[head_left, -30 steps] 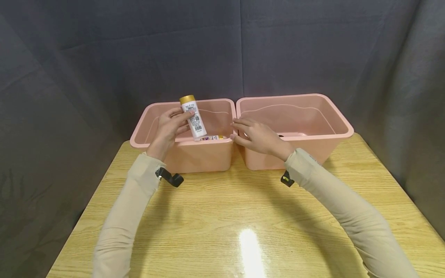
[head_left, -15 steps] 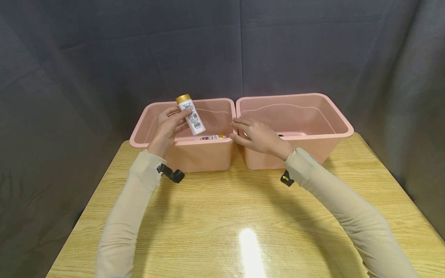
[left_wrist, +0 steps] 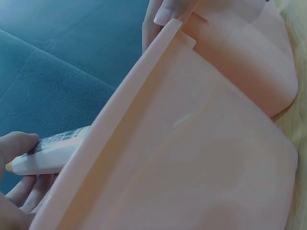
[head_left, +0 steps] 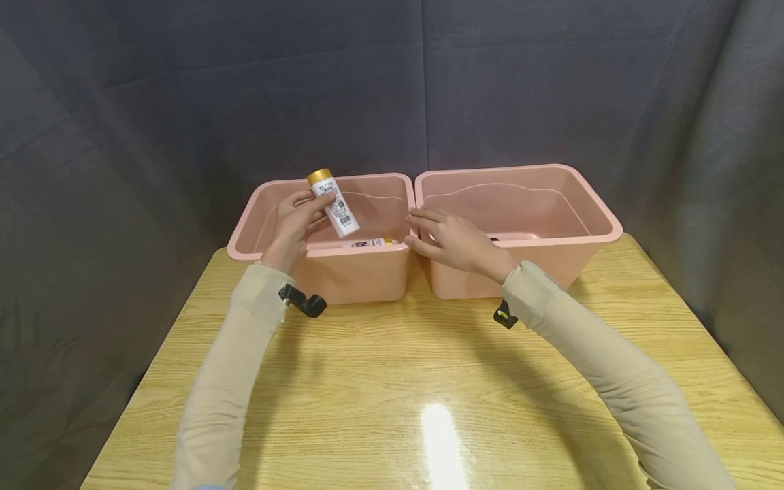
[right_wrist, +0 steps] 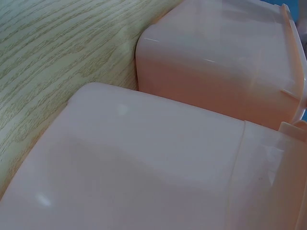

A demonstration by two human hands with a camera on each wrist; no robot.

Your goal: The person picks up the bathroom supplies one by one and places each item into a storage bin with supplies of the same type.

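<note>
My left hand (head_left: 294, 228) grips a small white bottle (head_left: 331, 204) with a gold cap and a barcode label, tilted over the left pink bin (head_left: 361, 272). In the left wrist view the bottle (left_wrist: 53, 153) shows behind the bin's rim (left_wrist: 124, 115), held by my fingers (left_wrist: 17, 146). Another bottle (head_left: 372, 242) lies inside that bin near its front wall. My right hand (head_left: 450, 238) rests with straight fingers on the adjoining rims of the two bins. The right pink bin (head_left: 588, 235) stands beside the left one.
Both bins sit at the far side of a yellow wooden table (head_left: 429, 381), touching side by side. A dark grey cloth (head_left: 429, 88) hangs behind and around. The right wrist view shows only the bins' outer walls (right_wrist: 216, 57) and table (right_wrist: 57, 57).
My left hand has drawn the white bottle slightly left and lower over the left bin. The right hand has stayed on the rims.
</note>
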